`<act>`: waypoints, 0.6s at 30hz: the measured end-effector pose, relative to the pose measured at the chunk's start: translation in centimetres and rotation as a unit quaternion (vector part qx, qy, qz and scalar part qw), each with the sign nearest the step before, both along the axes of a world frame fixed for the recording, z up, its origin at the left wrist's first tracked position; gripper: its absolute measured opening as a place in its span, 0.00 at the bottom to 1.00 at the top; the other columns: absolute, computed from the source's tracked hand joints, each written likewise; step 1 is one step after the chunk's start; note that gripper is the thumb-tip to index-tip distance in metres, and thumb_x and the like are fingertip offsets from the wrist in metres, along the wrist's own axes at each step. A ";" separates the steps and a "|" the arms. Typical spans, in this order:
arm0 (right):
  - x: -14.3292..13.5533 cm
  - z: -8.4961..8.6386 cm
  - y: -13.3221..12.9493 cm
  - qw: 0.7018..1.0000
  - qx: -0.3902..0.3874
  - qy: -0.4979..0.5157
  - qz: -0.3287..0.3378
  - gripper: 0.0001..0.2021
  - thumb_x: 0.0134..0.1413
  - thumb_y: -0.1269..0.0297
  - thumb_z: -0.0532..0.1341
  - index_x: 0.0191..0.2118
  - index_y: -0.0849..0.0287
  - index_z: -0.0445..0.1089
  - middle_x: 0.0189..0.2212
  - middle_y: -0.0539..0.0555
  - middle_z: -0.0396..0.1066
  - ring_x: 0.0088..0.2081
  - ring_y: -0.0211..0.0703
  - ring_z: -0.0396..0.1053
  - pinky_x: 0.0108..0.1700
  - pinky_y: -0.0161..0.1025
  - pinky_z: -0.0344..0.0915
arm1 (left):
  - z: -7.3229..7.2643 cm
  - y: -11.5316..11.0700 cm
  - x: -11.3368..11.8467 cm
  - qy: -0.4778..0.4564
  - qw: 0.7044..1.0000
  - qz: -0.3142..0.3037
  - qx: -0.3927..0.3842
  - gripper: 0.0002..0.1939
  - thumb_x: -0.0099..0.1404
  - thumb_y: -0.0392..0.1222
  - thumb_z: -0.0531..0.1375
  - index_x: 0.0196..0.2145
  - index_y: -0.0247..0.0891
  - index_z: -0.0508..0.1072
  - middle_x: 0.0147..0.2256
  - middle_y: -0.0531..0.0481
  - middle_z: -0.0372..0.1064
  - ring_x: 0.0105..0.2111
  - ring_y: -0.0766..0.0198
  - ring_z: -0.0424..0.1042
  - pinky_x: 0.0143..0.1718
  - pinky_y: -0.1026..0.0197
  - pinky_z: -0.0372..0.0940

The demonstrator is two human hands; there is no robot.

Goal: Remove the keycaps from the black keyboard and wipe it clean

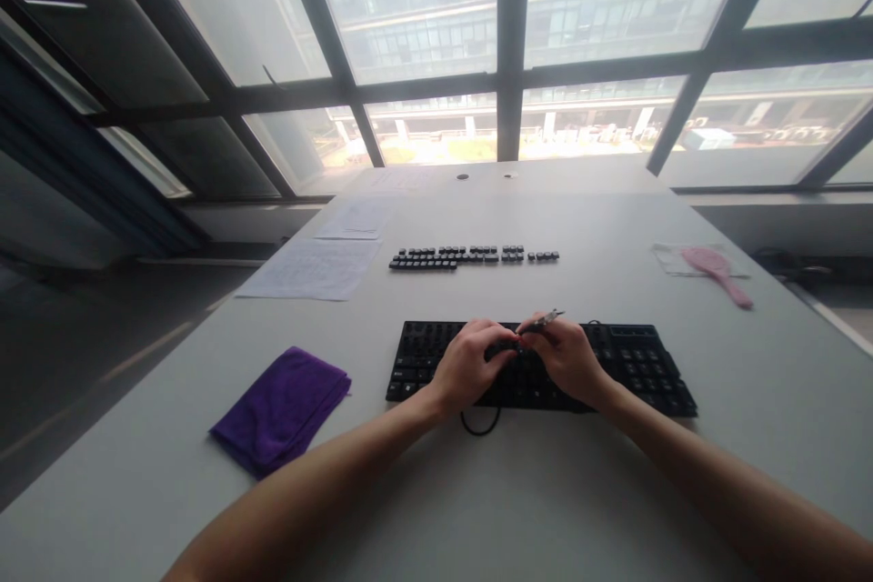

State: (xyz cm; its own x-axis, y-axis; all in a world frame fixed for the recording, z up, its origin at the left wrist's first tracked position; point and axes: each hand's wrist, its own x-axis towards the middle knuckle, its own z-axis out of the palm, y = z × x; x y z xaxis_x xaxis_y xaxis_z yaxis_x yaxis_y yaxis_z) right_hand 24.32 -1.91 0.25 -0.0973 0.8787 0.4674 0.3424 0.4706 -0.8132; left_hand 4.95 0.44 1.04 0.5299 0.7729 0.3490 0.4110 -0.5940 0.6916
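Observation:
A black keyboard (pixel 651 370) lies in front of me, with some keycaps off its upper left part. My left hand (pixel 474 359) is closed over its middle, fingertips pinched by something small and dark that I cannot make out. Close against it, my right hand (pixel 563 355) is shut on a slim tool with a silvery end (pixel 546 319), which points up and to the right. The tool's other end is hidden among my fingers. Loose black keycaps (pixel 423 265) stand in rows behind the keyboard.
To the left lies a folded purple cloth (pixel 283 409), with printed paper sheets (pixel 314 268) farther back. A pink hairbrush (pixel 716 268) rests on the right over a pale packet. A black cable loop (pixel 481 430) sticks out at the keyboard's front edge. Windows rise beyond the white table (pixel 587 227).

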 end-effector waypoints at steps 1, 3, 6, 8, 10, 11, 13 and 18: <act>-0.1 0.0 0.0 1.000 0.004 -0.003 0.000 0.06 0.60 0.68 0.59 0.35 0.57 0.74 0.30 0.52 0.74 0.33 0.44 0.71 0.39 0.41 0.66 | 0.0 -0.1 0.0 0.000 1.000 0.001 0.000 0.09 0.64 0.36 0.64 0.43 0.44 0.76 0.41 0.49 0.74 0.44 0.58 0.71 0.49 0.55 0.65; -0.2 0.0 -0.1 1.000 0.013 -0.014 -0.001 0.06 0.61 0.68 0.58 0.35 0.57 0.73 0.31 0.53 0.74 0.34 0.45 0.71 0.40 0.41 0.66 | 0.0 -0.2 0.0 -0.001 1.000 0.011 0.005 0.11 0.64 0.37 0.64 0.45 0.44 0.74 0.40 0.49 0.74 0.44 0.58 0.71 0.48 0.55 0.66; -0.4 -0.2 -0.1 0.999 0.009 -0.036 -0.021 0.07 0.63 0.66 0.57 0.35 0.57 0.72 0.32 0.54 0.75 0.35 0.46 0.71 0.39 0.41 0.65 | -0.2 -0.4 -0.1 -0.003 0.999 0.022 0.027 0.10 0.65 0.39 0.64 0.44 0.42 0.73 0.39 0.49 0.73 0.43 0.57 0.70 0.46 0.55 0.67; -0.5 -0.4 -0.1 0.998 -0.013 -0.042 -0.037 0.08 0.63 0.64 0.57 0.35 0.57 0.71 0.30 0.53 0.75 0.32 0.45 0.72 0.37 0.40 0.64 | -0.3 -0.5 -0.1 0.005 0.999 0.010 0.049 0.07 0.66 0.39 0.62 0.43 0.42 0.73 0.39 0.49 0.73 0.43 0.57 0.70 0.47 0.55 0.66; -0.4 -0.5 -0.1 0.998 -0.035 -0.035 -0.043 0.08 0.64 0.63 0.56 0.34 0.57 0.69 0.28 0.52 0.75 0.30 0.44 0.72 0.35 0.39 0.64 | -0.4 -0.4 0.0 0.021 0.998 -0.008 0.067 0.07 0.69 0.39 0.60 0.44 0.44 0.73 0.41 0.48 0.73 0.44 0.57 0.70 0.49 0.53 0.66; -0.4 -0.5 -0.1 0.998 -0.042 -0.027 -0.043 0.08 0.64 0.63 0.56 0.34 0.57 0.68 0.27 0.51 0.75 0.30 0.44 0.72 0.35 0.39 0.64 | -0.5 -0.4 0.0 0.030 0.997 -0.015 0.074 0.07 0.70 0.39 0.59 0.45 0.45 0.73 0.42 0.48 0.73 0.45 0.57 0.70 0.49 0.53 0.66; -0.4 -0.5 0.0 0.998 -0.055 -0.007 -0.041 0.08 0.64 0.62 0.56 0.34 0.56 0.67 0.27 0.51 0.76 0.30 0.44 0.73 0.35 0.39 0.64 | -0.4 -0.6 0.2 0.038 0.996 -0.016 0.084 0.08 0.71 0.39 0.57 0.45 0.45 0.73 0.44 0.47 0.72 0.46 0.57 0.69 0.50 0.52 0.66; -0.5 -0.3 0.1 0.996 -0.071 0.039 -0.039 0.09 0.65 0.61 0.56 0.33 0.56 0.66 0.29 0.52 0.77 0.31 0.44 0.74 0.38 0.39 0.66 | 0.6 -0.3 -0.1 0.022 0.997 -0.003 0.071 0.06 0.68 0.38 0.60 0.42 0.43 0.74 0.45 0.46 0.69 0.48 0.57 0.68 0.51 0.54 0.65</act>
State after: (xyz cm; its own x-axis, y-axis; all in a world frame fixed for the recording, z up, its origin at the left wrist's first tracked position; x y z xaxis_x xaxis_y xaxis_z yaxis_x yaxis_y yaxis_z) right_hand 23.83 -1.76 -0.10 0.0048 0.9402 0.3405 0.3065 0.3227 -0.8955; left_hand 4.86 0.19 1.61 0.5508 0.7147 0.4309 0.4354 -0.6866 0.5822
